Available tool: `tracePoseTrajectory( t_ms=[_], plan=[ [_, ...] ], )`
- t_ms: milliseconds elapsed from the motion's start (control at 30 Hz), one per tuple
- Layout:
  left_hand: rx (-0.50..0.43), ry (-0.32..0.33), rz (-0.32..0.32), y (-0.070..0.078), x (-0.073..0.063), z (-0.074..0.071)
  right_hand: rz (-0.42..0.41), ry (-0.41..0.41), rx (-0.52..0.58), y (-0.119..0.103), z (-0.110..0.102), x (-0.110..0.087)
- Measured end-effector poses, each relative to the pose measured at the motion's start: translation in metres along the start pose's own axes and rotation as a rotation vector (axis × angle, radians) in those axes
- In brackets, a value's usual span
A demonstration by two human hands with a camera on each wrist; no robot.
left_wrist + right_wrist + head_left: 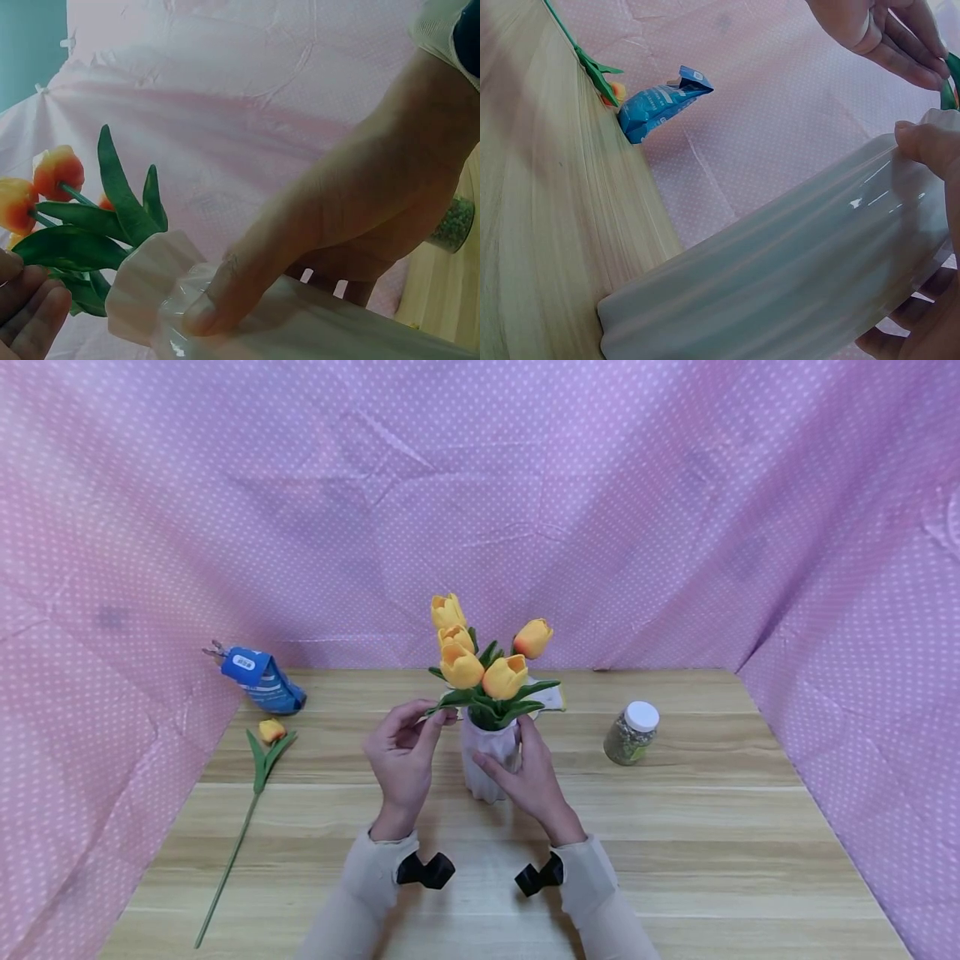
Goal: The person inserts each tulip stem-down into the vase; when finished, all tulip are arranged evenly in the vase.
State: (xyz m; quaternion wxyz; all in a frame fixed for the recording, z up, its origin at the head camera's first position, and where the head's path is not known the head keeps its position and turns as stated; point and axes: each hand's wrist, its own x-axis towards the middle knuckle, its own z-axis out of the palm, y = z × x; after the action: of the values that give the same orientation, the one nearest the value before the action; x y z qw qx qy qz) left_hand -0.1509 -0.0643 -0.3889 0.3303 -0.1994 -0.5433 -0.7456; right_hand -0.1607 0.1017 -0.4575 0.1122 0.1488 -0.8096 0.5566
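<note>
A white fluted vase (483, 768) stands upright on the wooden table and holds several yellow-orange artificial tulips (505, 677) with green leaves. My right hand (536, 777) grips the vase near its rim; the right wrist view shows the thumb on the glossy wall (795, 240) and the fingers curled round the other side. On the left of the bouquet, my left hand (403, 752) pinches the tip of a tulip leaf (455, 698) between thumb and fingers. The left wrist view has those fingertips (45, 315) close beside the leaves. Stem ends are hidden inside the vase.
A single tulip (257, 779) lies along the table's left side. Behind it is a blue bag (273, 687) with a clip at its top. A white-lidded jar (631, 735) stands to the right. Some pale, yellow-edged item (553, 697) lies behind the vase, partly hidden. Pink dotted cloth (480, 510) surrounds the table.
</note>
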Motion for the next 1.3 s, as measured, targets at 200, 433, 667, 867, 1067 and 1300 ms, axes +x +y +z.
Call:
tracePoseTrajectory(
  t_ms=[200, 433, 667, 867, 1067, 1300],
  plan=[
    [0.015, 0.009, -0.001, 0.005, -0.001, -0.007, 0.003, -0.001, -0.017, -0.001, 0.000, 0.000],
    [0.021, -0.011, 0.013, 0.009, 0.000, -0.013, 0.013, 0.002, -0.023, -0.002, -0.001, -0.001],
    [0.069, -0.032, 0.041, 0.012, 0.001, -0.025, 0.022, -0.004, -0.021, -0.001, -0.001, -0.001],
    [0.055, 0.004, 0.052, 0.014, 0.006, -0.051, 0.020, -0.011, -0.025, 0.000, 0.000, 0.000],
    [0.090, 0.039, 0.028, 0.017, 0.011, -0.086, 0.028, -0.012, -0.025, -0.001, -0.001, 0.001],
    [0.110, 0.090, -0.019, 0.019, 0.019, -0.129, 0.040, -0.010, -0.018, -0.001, 0.000, -0.001]
  ],
)
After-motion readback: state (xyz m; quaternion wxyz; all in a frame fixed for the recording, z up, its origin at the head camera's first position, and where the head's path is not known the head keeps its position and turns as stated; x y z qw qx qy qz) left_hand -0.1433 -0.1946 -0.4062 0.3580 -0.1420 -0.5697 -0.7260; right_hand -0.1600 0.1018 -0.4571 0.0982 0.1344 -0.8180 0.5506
